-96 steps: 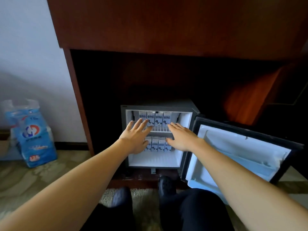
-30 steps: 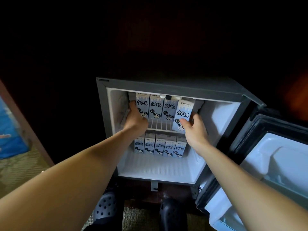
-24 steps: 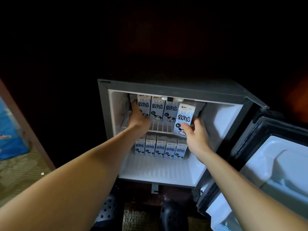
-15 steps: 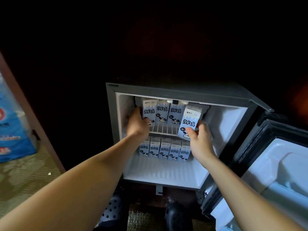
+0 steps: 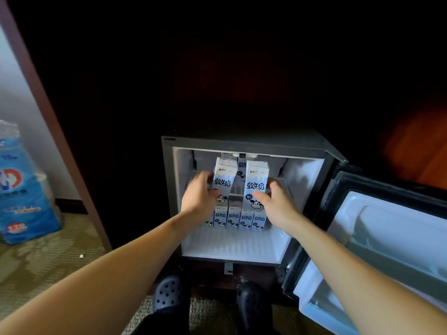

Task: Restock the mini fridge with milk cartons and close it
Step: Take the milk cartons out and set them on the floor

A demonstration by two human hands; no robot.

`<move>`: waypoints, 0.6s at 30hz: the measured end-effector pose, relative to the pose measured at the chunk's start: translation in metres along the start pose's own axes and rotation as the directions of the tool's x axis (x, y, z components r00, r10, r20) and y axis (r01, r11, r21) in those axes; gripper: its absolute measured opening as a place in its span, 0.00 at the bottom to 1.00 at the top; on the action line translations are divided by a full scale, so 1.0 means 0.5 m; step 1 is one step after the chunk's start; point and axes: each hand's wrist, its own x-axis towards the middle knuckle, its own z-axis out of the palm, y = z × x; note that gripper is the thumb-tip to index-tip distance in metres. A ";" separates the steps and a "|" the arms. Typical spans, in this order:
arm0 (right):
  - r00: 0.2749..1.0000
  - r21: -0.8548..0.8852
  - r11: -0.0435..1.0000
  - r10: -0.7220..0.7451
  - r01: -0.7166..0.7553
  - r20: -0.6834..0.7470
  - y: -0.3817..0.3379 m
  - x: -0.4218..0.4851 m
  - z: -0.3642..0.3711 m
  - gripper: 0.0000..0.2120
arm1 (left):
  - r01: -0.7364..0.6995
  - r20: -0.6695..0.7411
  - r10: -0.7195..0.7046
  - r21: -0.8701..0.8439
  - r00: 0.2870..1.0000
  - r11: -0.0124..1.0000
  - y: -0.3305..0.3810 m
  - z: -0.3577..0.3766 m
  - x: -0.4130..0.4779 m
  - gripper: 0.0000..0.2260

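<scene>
Basically both hands were inside the open mini fridge (image 5: 244, 142) at upper-shelf level — left hand (image 5: 198, 198) clamped on a tilted milk carton (image 5: 223, 177), right hand (image 5: 275, 204) clamped on another carton (image 5: 256, 183). Bottom row of cartons (image 5: 238, 220) stood upright below. Fridge door (image 5: 377, 240) hung wide open on the right.

- Left hand (image 5: 199, 197) is bare: no ring or glove on the fingers, no watch behind them at the wrist.
- Right hand (image 5: 278, 204) likewise bare, forearm unsleeved back from the fingers.
- Dark perforated clog shoes (image 5: 169, 292), rounded toes.
- Dark trousers (image 5: 164, 321), below the shoes in view.
</scene>
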 end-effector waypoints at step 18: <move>0.998 0.090 0.994 -0.052 0.054 -0.025 0.012 -0.350 -0.263 0.28 | -0.130 0.467 0.207 -0.193 0.860 0.973 0.282 -0.024 -0.274 0.18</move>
